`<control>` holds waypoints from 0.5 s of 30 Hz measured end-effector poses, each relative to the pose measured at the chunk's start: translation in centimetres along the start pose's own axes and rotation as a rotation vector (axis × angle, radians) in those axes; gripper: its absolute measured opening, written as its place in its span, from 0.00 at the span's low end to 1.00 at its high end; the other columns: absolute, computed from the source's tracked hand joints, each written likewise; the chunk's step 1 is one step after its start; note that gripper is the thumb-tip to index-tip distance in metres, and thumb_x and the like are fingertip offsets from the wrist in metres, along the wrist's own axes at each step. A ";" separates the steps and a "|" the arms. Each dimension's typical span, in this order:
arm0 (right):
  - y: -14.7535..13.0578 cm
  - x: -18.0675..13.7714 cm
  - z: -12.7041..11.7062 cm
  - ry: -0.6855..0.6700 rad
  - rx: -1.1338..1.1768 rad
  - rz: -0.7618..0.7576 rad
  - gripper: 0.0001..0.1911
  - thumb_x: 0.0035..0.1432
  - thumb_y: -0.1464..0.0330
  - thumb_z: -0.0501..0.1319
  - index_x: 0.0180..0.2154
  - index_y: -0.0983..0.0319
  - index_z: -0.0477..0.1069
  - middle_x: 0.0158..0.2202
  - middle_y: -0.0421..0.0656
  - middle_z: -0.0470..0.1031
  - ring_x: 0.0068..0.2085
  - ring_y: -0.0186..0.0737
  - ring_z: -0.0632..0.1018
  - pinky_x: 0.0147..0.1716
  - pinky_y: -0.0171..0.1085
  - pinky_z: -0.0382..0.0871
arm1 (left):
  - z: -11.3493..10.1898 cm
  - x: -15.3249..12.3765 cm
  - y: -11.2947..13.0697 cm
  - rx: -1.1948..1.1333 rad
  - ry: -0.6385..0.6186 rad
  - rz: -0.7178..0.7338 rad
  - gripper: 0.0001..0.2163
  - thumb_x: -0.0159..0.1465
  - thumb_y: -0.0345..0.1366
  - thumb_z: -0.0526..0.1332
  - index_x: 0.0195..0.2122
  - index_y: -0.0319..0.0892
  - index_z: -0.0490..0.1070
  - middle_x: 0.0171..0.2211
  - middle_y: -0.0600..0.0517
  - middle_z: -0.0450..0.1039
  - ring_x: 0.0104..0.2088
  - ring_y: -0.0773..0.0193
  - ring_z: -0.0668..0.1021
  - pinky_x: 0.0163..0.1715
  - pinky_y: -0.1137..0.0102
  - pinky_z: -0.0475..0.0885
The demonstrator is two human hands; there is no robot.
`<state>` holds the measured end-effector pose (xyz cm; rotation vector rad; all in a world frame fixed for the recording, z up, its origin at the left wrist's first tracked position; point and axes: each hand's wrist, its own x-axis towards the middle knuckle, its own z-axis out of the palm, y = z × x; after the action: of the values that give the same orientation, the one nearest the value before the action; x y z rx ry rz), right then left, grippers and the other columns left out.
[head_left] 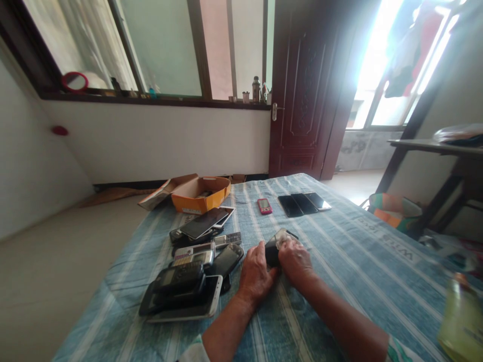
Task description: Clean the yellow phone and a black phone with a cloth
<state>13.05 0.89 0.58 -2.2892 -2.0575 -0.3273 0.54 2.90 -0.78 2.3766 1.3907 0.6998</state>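
Above the striped bed sheet, my left hand [257, 271] grips the near left edge of a dark mobile phone [271, 253]. My right hand [296, 261] has its fingers closed on a pale crumpled cloth or tissue [282, 236], pressed against the phone's face. Part of the phone is hidden behind the fingers and the cloth. To the left lies a pile of old phones [188, 276], among them black, silver and white ones. Farther off, a small pink phone [264, 206] lies face up, and right of it three dark phones [303, 203] lie side by side.
An orange cardboard box [199, 201] with its lid open stands at the bed's far left edge. A bottle of yellowish liquid [460, 322] is at the lower right. Beyond the bed are a dark red door [305, 90] and a desk [433, 147] on the right.
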 end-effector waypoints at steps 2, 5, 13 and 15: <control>-1.0 -0.7 0.3 0.023 -0.017 -0.053 0.18 0.59 0.83 0.46 0.41 0.74 0.74 0.37 0.60 0.75 0.39 0.51 0.78 0.34 0.43 0.72 | 0.0 0.0 -0.1 0.016 -0.014 -0.001 0.30 0.56 0.37 0.61 0.60 0.36 0.58 0.55 0.38 0.68 0.57 0.50 0.69 0.58 0.61 0.63; -1.6 -1.4 0.8 0.062 -0.030 -0.119 0.17 0.59 0.82 0.47 0.40 0.75 0.74 0.36 0.61 0.75 0.38 0.51 0.78 0.34 0.44 0.71 | -0.1 -0.1 -0.2 0.026 -0.024 0.007 0.29 0.58 0.37 0.59 0.60 0.35 0.58 0.55 0.36 0.67 0.58 0.50 0.68 0.58 0.61 0.62; 2.2 2.2 0.5 0.019 -0.063 -0.021 0.18 0.59 0.83 0.46 0.41 0.74 0.73 0.38 0.60 0.74 0.39 0.49 0.78 0.35 0.41 0.71 | 0.2 0.0 0.0 -0.033 0.018 -0.008 0.32 0.53 0.36 0.65 0.59 0.41 0.59 0.53 0.43 0.70 0.56 0.51 0.69 0.57 0.59 0.63; 2.4 2.5 0.5 0.015 -0.071 -0.005 0.18 0.59 0.83 0.46 0.41 0.74 0.73 0.37 0.60 0.75 0.39 0.48 0.78 0.35 0.40 0.71 | 0.2 0.0 -0.1 -0.033 0.028 -0.005 0.32 0.52 0.36 0.65 0.59 0.41 0.59 0.53 0.43 0.70 0.56 0.51 0.70 0.57 0.60 0.63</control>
<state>15.71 3.15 0.87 -2.3138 -2.0783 -0.4233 0.65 2.98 -1.01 2.3463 1.3844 0.7517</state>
